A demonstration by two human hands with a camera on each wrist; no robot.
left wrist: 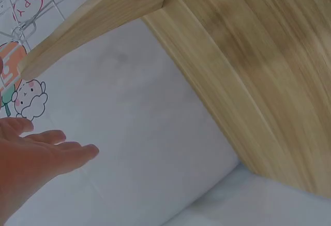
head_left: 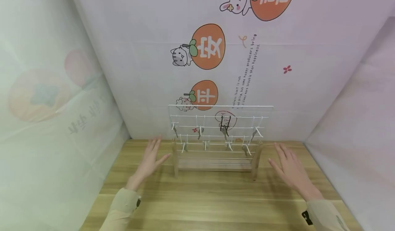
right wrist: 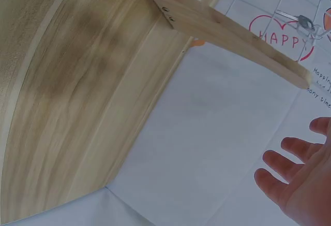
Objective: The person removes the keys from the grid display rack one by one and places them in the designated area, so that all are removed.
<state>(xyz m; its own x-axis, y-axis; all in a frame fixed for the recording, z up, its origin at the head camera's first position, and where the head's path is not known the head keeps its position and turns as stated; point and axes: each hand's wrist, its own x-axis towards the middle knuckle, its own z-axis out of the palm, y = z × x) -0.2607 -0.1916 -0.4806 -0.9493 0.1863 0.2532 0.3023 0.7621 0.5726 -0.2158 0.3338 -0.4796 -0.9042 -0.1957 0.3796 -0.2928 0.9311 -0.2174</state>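
Note:
A white wire grid rack [head_left: 220,106] stands on wooden feet at the middle back of the table. Several small keys [head_left: 224,130] hang from its hooks; most hooks are white, one black hook [head_left: 225,120] sits in the upper row. To the rack's left is my left hand [head_left: 148,161], fingers straight and thumb out toward the wooden side post [head_left: 175,159]. My right hand [head_left: 291,167] is spread on the other side, apart from the right post [head_left: 255,162]. Both wrist views show the palms holding nothing, beside the posts.
The wood-grain table [head_left: 213,203] reaches back to a white printed cloth [head_left: 148,87] with orange fruit and cartoon animals. White cloth sides rise at the left [head_left: 46,148] and right [head_left: 358,138]. Beige sleeves [head_left: 121,203] cover the forearms.

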